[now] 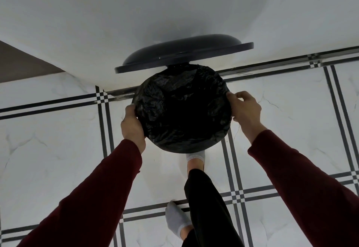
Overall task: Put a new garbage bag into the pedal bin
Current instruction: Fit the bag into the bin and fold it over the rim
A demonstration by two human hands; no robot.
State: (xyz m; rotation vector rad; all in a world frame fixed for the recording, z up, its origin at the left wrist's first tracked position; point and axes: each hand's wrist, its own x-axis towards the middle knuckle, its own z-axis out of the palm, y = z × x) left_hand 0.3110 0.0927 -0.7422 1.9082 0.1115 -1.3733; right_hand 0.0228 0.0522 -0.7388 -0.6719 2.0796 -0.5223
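Observation:
A round pedal bin stands on the floor against the wall, its dark lid (184, 52) raised upright behind it. A black garbage bag (180, 108) lines the inside and is folded out over the whole rim, hiding the bin's body. My left hand (132, 124) grips the bag-covered rim on the left side. My right hand (244, 108) pinches the bag at the rim on the right side. One socked foot (195, 159) reaches under the front of the bin, where the pedal is hidden.
The floor (58, 140) is white marble tile with black double lines. A white wall (136, 13) rises right behind the bin. My other socked foot (175, 221) stands further back. A brown surface (23, 66) shows at the far left.

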